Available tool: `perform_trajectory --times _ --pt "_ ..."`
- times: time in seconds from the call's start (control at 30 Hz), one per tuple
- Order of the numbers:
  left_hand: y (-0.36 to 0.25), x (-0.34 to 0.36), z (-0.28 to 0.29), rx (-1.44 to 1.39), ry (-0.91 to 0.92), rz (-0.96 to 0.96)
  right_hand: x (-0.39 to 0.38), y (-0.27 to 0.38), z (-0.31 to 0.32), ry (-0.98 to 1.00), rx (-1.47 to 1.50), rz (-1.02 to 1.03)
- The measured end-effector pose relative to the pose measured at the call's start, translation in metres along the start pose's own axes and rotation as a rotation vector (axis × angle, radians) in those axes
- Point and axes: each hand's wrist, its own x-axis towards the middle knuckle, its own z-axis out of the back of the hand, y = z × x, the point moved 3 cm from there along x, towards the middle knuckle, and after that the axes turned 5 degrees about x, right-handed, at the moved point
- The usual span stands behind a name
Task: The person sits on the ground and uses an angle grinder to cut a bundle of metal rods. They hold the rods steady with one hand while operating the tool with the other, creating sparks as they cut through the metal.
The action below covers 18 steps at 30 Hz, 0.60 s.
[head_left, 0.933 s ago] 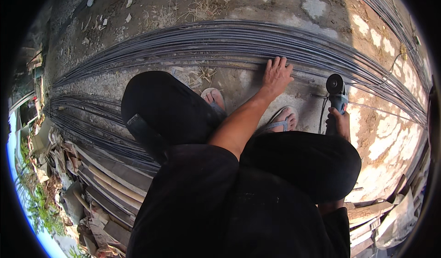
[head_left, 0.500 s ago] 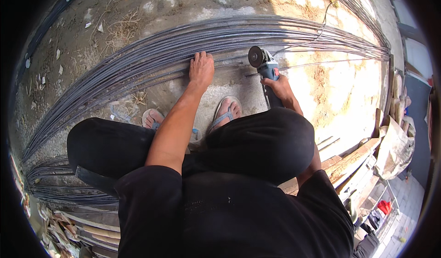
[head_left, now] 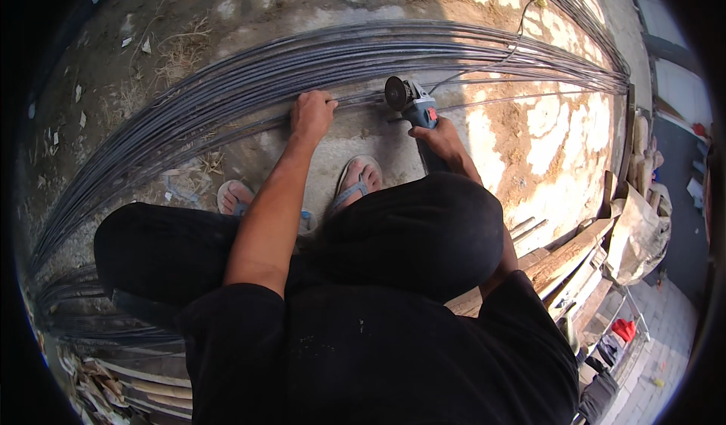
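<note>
A long bundle of thin dark steel rods [head_left: 249, 73] curves across the ground in front of my feet. At its near edge my left hand [head_left: 311, 115] is closed round a steel rod [head_left: 359, 100], its fingers curled. My right hand [head_left: 445, 141] grips the body of a blue-grey angle grinder [head_left: 420, 112] with a red switch. The grinder's dark cutting disc [head_left: 395, 93] is close to the rod, to the right of my left hand. Whether disc and rod touch, I cannot tell. A short dark rod end shows just below the disc.
A power cord [head_left: 499, 63] runs from the grinder over the bundle. My sandalled feet [head_left: 355, 181] are just behind the rods. More rods [head_left: 76, 296] lie at the lower left. Timber planks [head_left: 567, 259] and a pale plastic sheet [head_left: 639, 236] are stacked at the right.
My left hand has drawn back slightly from the bundle and its fingers have curled round a rod. The grinder's disc has come a little closer to it. The whole view has shifted slightly.
</note>
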Motion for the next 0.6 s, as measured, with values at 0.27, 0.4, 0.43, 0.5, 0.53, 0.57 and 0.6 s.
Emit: perform_trajectory --times 0.27,0.4,0.43,0.5,0.53,0.57,0.6 --pt "0.001 0.004 -0.002 0.029 -0.016 -0.004 0.015 -0.003 -0.001 -0.026 -0.041 0.056" --pt "0.005 0.002 -0.002 -0.034 0.012 0.050 0.010 0.003 -0.004 -0.003 -0.056 0.032" --pt "0.003 0.003 0.000 -0.053 0.022 0.059 0.012 0.000 -0.003 -0.008 -0.063 0.035" --pt "0.000 0.003 0.002 -0.075 0.032 0.057 0.016 -0.006 -0.002 -0.017 -0.070 0.035" --pt "0.001 0.002 0.002 -0.075 0.031 0.050 0.019 -0.008 -0.004 -0.017 -0.069 0.032" --pt "0.002 0.002 0.003 -0.077 0.029 0.043 0.021 -0.011 -0.005 -0.017 -0.068 0.029" --pt "0.002 0.002 0.002 -0.076 0.027 0.037 0.024 -0.013 -0.004 -0.023 -0.075 0.037"
